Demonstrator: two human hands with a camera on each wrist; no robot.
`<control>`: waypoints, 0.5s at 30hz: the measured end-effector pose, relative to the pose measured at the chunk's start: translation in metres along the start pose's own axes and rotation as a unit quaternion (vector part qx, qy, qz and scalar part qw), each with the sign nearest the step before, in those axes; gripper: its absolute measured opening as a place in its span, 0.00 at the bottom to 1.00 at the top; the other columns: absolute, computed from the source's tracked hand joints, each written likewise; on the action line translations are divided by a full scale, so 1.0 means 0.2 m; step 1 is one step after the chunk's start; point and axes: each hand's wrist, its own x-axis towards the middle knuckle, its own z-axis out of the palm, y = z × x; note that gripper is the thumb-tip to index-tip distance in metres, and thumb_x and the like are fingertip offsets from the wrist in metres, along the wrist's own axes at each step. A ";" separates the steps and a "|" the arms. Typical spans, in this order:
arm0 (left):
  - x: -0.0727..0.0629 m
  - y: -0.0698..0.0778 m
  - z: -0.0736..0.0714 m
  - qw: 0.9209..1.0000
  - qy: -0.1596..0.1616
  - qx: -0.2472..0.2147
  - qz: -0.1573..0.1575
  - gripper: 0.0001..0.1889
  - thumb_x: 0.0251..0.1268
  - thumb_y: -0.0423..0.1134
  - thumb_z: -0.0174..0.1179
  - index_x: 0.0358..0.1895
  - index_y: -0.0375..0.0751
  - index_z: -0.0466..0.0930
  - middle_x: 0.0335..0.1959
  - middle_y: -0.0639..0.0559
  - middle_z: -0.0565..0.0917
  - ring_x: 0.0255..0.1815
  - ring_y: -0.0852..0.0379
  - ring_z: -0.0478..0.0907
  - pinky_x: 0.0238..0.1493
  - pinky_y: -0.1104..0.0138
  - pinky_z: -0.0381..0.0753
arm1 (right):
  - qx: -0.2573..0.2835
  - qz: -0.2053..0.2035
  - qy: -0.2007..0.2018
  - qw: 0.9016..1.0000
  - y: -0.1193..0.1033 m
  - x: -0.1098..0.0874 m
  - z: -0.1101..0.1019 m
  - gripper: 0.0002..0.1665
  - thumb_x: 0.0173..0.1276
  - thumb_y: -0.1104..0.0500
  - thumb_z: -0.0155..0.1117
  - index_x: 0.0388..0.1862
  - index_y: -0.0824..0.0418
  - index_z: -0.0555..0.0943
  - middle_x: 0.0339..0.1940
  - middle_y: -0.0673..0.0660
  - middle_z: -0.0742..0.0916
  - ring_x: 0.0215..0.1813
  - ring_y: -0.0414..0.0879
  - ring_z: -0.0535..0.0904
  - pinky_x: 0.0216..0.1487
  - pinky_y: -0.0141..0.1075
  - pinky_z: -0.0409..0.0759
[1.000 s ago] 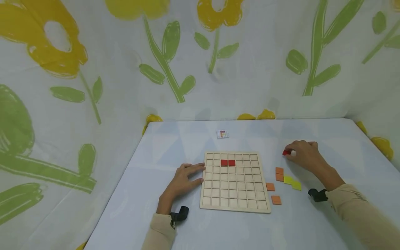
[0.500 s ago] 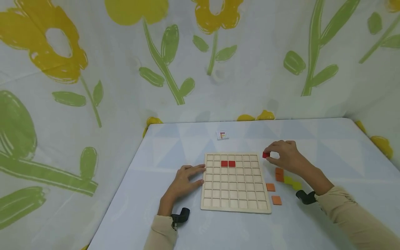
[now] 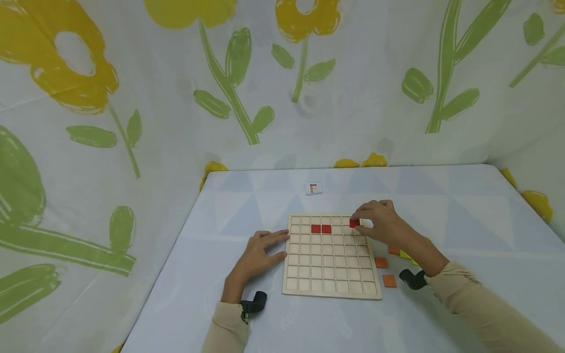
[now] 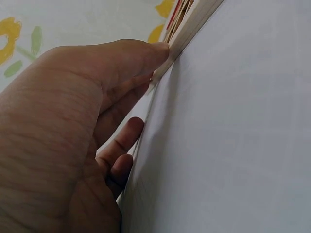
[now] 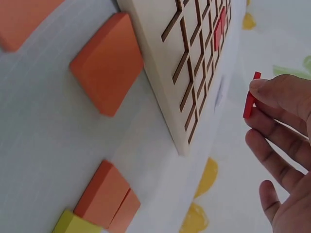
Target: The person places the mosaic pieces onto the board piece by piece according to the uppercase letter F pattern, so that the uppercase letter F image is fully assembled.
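A pale wooden grid board [image 3: 331, 264] lies on the table, with two red square tiles [image 3: 321, 229] side by side in its second row from the far edge. Above the board's far right part, my right hand [image 3: 384, 223] pinches a red tile [image 5: 250, 96] between thumb and fingers; the tile is clear of the board in the right wrist view. At the board's left edge rests my left hand [image 3: 260, 252], its thumb and fingertips touching the rim [image 4: 182, 43] and its fingers fairly straight.
Orange tiles [image 3: 389, 281] lie just right of the board. Yellow tiles [image 3: 405, 254] sit beyond them, partly hidden by the right arm. A small card with a coloured grid pattern [image 3: 313, 188] lies behind the board. Flowered cloth [image 3: 353, 98] hangs around the table.
My right hand has carried the red tile leftward, from the table right of the board to over its far right part. The left hand has stayed at the board's edge.
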 end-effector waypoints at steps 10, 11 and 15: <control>0.00 0.01 -0.01 1.000 0.000 -0.016 0.006 0.25 0.67 0.49 0.66 0.67 0.56 0.78 0.70 0.68 0.72 0.67 0.48 0.64 0.63 0.46 0.62 | 0.003 -0.033 0.005 0.999 -0.02 0.05 0.06 0.15 0.54 0.61 0.81 0.41 0.59 0.89 0.43 0.54 0.88 0.50 0.54 0.81 0.54 0.59 0.64; 0.00 0.01 -0.01 1.000 0.000 -0.017 0.006 0.25 0.67 0.49 0.66 0.67 0.55 0.78 0.70 0.68 0.72 0.67 0.48 0.64 0.63 0.47 0.62 | 0.003 -0.035 0.004 0.999 -0.02 0.06 0.06 0.15 0.54 0.61 0.81 0.41 0.59 0.89 0.42 0.54 0.88 0.50 0.54 0.81 0.54 0.59 0.64; 0.00 0.01 -0.01 1.000 -0.001 -0.020 0.002 0.25 0.67 0.49 0.66 0.67 0.56 0.78 0.70 0.68 0.72 0.67 0.49 0.64 0.63 0.47 0.62 | -0.001 -0.035 -0.006 0.999 -0.05 0.08 0.06 0.14 0.54 0.60 0.81 0.41 0.59 0.89 0.42 0.53 0.88 0.50 0.53 0.80 0.55 0.58 0.64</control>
